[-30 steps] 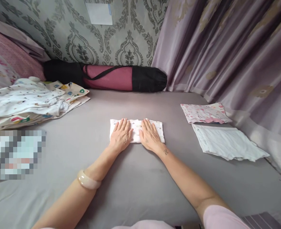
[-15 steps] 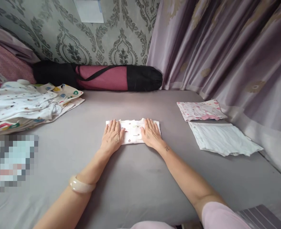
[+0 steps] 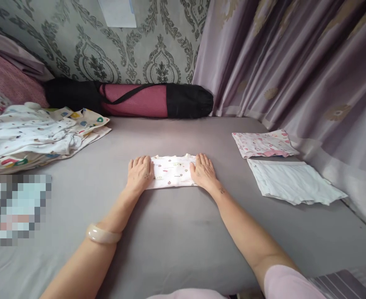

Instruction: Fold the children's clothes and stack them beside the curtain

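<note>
A small white folded garment with tiny prints (image 3: 172, 171) lies flat on the grey sheet (image 3: 170, 236) in the middle. My left hand (image 3: 140, 172) rests palm down on its left end, fingers stretched out. My right hand (image 3: 204, 170) lies flat on its right end, fingers also out. Neither hand grips anything. A pale bangle (image 3: 103, 235) sits on my left wrist.
A heap of printed baby clothes (image 3: 36, 137) lies at the left. Two folded pieces, a pink-print one (image 3: 264, 143) and a white one (image 3: 291, 182), lie at the right by the purple curtain (image 3: 295, 70). A rolled pink mat in a black bag (image 3: 133, 99) lies along the wall.
Both hands have slid apart over the garment, from its middle out to its two ends, uncovering its centre.
</note>
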Demonstrator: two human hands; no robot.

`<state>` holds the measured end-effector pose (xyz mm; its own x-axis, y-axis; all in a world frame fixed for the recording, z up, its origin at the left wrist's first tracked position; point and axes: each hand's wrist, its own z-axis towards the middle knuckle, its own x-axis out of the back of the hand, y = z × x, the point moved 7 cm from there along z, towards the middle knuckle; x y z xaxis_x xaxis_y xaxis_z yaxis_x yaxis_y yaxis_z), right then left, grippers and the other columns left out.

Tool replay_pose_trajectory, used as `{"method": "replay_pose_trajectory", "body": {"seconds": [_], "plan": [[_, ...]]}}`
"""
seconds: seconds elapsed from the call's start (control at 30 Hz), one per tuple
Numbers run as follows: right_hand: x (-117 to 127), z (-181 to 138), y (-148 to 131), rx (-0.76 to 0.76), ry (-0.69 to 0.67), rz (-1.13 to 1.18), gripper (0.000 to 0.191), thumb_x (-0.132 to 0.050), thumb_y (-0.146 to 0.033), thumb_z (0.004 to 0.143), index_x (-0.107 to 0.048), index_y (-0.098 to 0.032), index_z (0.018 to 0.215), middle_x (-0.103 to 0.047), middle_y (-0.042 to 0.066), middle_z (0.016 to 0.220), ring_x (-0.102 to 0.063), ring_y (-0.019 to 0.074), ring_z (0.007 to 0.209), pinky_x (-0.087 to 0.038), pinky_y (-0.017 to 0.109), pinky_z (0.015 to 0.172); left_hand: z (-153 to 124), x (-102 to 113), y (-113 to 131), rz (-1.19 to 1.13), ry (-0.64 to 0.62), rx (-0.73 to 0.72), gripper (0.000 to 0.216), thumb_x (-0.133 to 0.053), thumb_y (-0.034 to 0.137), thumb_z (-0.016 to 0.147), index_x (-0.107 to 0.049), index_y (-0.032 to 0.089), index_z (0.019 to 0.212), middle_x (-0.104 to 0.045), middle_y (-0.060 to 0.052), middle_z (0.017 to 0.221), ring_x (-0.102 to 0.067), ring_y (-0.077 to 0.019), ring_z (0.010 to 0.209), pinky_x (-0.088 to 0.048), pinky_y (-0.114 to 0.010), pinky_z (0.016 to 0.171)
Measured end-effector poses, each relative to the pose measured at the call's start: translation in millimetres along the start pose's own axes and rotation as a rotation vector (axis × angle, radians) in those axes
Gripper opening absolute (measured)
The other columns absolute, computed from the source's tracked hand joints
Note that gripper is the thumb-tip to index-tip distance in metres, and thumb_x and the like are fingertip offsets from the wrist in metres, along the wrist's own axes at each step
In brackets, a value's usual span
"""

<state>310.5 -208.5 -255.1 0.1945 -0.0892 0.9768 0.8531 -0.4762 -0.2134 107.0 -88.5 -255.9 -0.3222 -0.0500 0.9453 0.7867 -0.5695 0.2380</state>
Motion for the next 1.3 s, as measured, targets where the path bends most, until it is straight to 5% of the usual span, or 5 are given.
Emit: {"method": "replay_pose_trajectory", "body": {"seconds": [0.17, 0.5, 0.63, 0.97, 1.3], "plan": [[13, 4, 3, 0.073, 0.089, -0.052, 0.047, -0.029, -0.019, 0.098, -0.054, -0.008, 0.136, -0.057, 0.02, 0.134, -0.05, 0.03, 0.123, -0.031, 0.041, 0.11, 8, -1, -11, -0.003, 0.005, 0.038, 0.039, -0.038, 0.029, 0.094, -0.063, 0.017, 0.121, -0.058, -0.018, 0.125, -0.05, -0.0342, 0.116, -0.038, -0.051, 0.103], [24, 16, 16, 0.126, 0.073, -0.027, 0.025, -0.047, -0.027, 0.099, -0.069, -0.021, 0.109, -0.059, 0.011, 0.12, -0.049, 0.0271, 0.112, -0.037, 0.036, 0.094, 11, 9, -18, -0.219, 0.036, 0.097, 0.026, -0.047, 0.028, 0.087, -0.065, 0.021, 0.104, -0.062, -0.012, 0.115, -0.053, -0.029, 0.109, -0.037, -0.046, 0.1], [43, 15, 15, 0.201, 0.064, 0.012, 0.025, -0.045, -0.025, 0.1, -0.069, -0.02, 0.104, -0.064, 0.01, 0.115, -0.054, 0.024, 0.106, -0.039, 0.032, 0.088, 8, 20, -27, -0.517, 0.023, 0.164, 0.024, -0.052, 0.033, 0.082, -0.063, 0.019, 0.099, -0.065, -0.005, 0.09, -0.059, -0.0216, 0.085, -0.044, -0.036, 0.083], [121, -6, 14, 0.315, 0.328, 0.261, 0.025, -0.044, -0.027, 0.099, -0.069, -0.02, 0.099, -0.07, 0.007, 0.102, -0.06, 0.022, 0.098, -0.041, 0.03, 0.084, 16, 86, -12, -0.949, 0.229, 0.054, 0.044, -0.069, 0.043, 0.074, -0.063, 0.017, 0.11, -0.062, -0.002, 0.093, -0.055, -0.0137, 0.075, -0.043, -0.024, 0.066], [129, -17, 21, 0.321, 0.049, 0.657, 0.026, -0.059, -0.042, 0.09, -0.074, -0.021, 0.095, -0.074, 0.002, 0.096, -0.065, 0.0191, 0.086, -0.047, 0.029, 0.077, 1, 111, -16, -0.991, -0.184, 0.135, 0.047, -0.08, 0.056, 0.065, -0.073, 0.019, 0.093, -0.072, -0.006, 0.084, -0.064, -0.0205, 0.074, -0.048, -0.026, 0.059]]}}
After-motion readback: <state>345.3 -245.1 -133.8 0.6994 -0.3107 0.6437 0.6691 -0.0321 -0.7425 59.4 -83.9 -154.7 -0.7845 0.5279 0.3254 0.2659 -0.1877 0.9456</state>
